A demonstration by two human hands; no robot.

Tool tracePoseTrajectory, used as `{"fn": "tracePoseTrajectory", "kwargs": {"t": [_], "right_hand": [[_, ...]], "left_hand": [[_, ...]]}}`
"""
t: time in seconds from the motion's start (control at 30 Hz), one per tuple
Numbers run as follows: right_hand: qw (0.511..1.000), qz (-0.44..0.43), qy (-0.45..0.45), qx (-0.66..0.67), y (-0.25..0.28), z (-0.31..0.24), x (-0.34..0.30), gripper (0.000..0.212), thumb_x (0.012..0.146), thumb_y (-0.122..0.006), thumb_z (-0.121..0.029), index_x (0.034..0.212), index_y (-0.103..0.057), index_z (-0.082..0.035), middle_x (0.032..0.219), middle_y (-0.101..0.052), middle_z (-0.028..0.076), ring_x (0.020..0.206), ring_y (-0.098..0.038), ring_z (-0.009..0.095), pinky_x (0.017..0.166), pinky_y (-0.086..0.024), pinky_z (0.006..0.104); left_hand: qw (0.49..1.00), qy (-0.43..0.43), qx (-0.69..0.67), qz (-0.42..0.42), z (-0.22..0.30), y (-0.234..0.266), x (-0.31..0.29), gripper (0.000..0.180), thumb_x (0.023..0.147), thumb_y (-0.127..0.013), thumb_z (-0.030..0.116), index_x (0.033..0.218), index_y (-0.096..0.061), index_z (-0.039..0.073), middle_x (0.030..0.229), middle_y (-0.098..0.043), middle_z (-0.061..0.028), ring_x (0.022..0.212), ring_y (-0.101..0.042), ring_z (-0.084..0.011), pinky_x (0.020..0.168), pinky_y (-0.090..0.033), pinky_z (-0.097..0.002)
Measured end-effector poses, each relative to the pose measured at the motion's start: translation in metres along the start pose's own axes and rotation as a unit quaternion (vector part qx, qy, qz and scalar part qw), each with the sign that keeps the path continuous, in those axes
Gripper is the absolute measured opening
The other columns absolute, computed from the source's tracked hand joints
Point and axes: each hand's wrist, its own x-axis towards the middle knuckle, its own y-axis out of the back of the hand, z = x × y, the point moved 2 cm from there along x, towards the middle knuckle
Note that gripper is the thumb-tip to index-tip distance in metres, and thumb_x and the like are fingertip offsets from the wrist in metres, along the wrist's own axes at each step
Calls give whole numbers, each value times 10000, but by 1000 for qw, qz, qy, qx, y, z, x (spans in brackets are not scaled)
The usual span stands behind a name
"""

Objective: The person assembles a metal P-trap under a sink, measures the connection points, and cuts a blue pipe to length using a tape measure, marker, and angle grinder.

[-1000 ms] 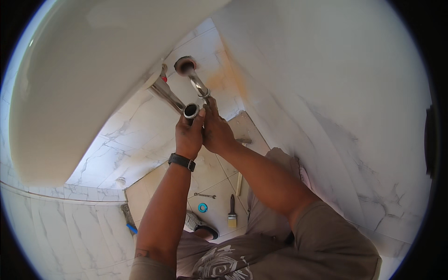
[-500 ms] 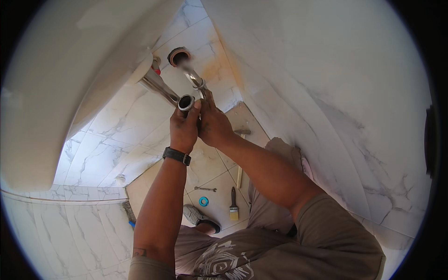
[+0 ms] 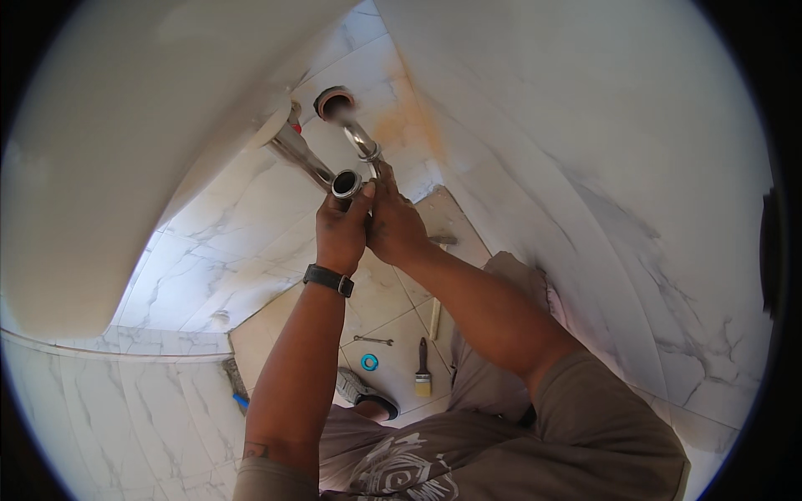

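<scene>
Both hands hold a chrome drain trap [image 3: 360, 140] beneath a white washbasin [image 3: 109, 125]. My left hand [image 3: 341, 230] is closed round the trap's open-mouthed end, whose dark round opening faces up. Against it, my right hand [image 3: 396, 219] grips the lower part of the trap below a ring nut. The trap's far end points at a round drain hole [image 3: 336, 104] in the tiled wall; a blur there hides whether it is inside. A straight chrome tailpipe [image 3: 301, 159] slants down from the basin to just beside my left hand. Its lower end is partly hidden behind the trap.
On the tiled floor lie a spanner [image 3: 373, 340], a blue tape roll [image 3: 369, 362], a paintbrush [image 3: 423, 368] and a hammer [image 3: 437, 307]. A marble-patterned wall [image 3: 576, 192] rises close on the right. A red-marked fitting [image 3: 296, 128] sits behind the tailpipe.
The whole view has shifted slightly, so hands, pipes and floor tools appear a little further right. Both hands keep the same hold on the drain trap.
</scene>
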Motion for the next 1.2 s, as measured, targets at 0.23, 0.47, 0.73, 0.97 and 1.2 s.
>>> {"fn": "tracePoseTrajectory", "kwargs": {"t": [0.23,0.47,0.73,0.97,1.2], "right_hand": [[999,0,32,-29,-2,5,2,647,907,-700,-189,1450,-424,26,1631,-297,328,1334,-556,494,1022,-542,539],[1000,1,-22,-12,-5,7,3,506,947,-674,-213,1363,-466,-13,1636,-299,280,1229,-615,494,985,-550,558],[1000,-2,11,24,1,-7,3,563,969,-663,-175,1424,-408,38,1494,-462,302,1174,-637,498,1015,-504,548],[1000,-10,15,-3,1,-13,7,587,991,-638,-122,1484,-361,36,1331,-596,281,1217,-620,455,1037,-474,504],[998,17,47,-37,-6,5,10,559,991,-662,-135,1463,-417,38,1369,-588,295,1273,-592,462,1093,-442,477]], "left_hand": [[1000,-2,4,-28,-2,4,2,376,965,-790,205,1252,-653,5,1140,-729,-70,1047,-666,-148,941,-530,-311],[996,-35,84,-8,-12,15,-18,548,940,-810,249,1353,-594,-39,1247,-704,-146,1178,-652,-227,1013,-528,-366],[967,143,197,-75,-29,77,-132,659,969,-776,315,1462,-529,-46,1356,-660,-241,1300,-633,-318,1081,-519,-413],[949,122,260,-132,5,151,-209,656,962,-791,319,1445,-545,-49,1332,-672,-243,1272,-651,-324,1076,-528,-417],[954,48,293,-29,46,204,-250,567,971,-744,307,1376,-594,-60,1246,-693,-268,1184,-682,-370,1015,-543,-436]]}}
